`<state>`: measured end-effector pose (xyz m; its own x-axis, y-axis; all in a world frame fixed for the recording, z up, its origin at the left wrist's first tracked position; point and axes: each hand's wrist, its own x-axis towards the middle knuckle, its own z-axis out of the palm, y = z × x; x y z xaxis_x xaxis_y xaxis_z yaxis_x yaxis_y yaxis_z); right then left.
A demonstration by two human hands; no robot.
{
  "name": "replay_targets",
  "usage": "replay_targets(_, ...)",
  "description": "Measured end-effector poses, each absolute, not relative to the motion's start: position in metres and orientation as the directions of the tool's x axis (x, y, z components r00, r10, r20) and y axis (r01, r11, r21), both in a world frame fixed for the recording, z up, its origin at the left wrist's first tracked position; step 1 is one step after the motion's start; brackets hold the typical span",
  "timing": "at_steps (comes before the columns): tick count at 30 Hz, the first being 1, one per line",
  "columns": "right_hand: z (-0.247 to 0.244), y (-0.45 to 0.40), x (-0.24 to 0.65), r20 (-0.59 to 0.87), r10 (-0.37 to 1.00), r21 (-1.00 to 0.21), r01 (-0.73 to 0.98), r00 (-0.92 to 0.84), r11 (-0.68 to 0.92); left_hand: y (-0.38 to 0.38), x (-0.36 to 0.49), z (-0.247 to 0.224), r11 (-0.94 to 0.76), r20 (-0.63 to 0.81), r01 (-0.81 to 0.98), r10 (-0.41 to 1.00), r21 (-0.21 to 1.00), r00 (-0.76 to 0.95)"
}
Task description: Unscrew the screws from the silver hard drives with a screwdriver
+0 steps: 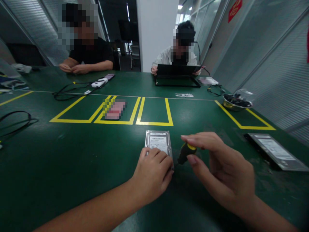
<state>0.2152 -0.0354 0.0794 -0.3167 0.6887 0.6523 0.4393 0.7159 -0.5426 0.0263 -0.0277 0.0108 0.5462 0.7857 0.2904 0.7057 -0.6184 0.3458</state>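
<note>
A silver hard drive (158,138) with a white label lies on the green table in front of me. My left hand (155,170) covers its near end, fingers curled over the top and gripping the sides. To the right, my right hand (217,167) pinches a short screwdriver (185,152) between thumb and fingers. Its handle is black with a yellow end, tilted so the shaft points down-left at the drive's right edge, near my left fingertips. Whether the tip touches a screw I cannot make out.
Yellow tape (154,123) marks boxes on the table (72,154); a blurred pink object (116,110) lies in one. At right are a metal bowl (235,105) of dark parts and a flat labelled device (277,151). Two people sit opposite, one holding a black panel (178,70). Cables (70,91) lie left.
</note>
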Motion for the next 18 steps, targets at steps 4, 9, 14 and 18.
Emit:
replay_targets(4, 0.0828, -0.0350, 0.2149, 0.683, 0.660, -0.512, 0.440, -0.312, 0.738, -0.0276, 0.0262, 0.0102, -0.617, 0.299, 0.702, 0.786, 0.355, 0.541)
replay_targets(9, 0.0867, -0.0347, 0.2157, 0.666, 0.636, -0.487, 0.418, -0.390, 0.767, -0.0279, 0.0257, 0.0102, -0.624, 0.297, 0.699, 0.781, 0.350, 0.549)
replay_targets(14, 0.0862, -0.0347, 0.2155, 0.674, 0.651, -0.508, 0.421, -0.349, 0.752, -0.0281, 0.0258, 0.0110, -0.625, 0.303, 0.696, 0.781, 0.354, 0.546)
replay_targets(18, 0.0871, -0.0355, 0.2147, 0.657, 0.653, -0.511, 0.414, -0.375, 0.753, -0.0278, 0.0261, 0.0113, -0.627, 0.298, 0.698, 0.779, 0.346, 0.552)
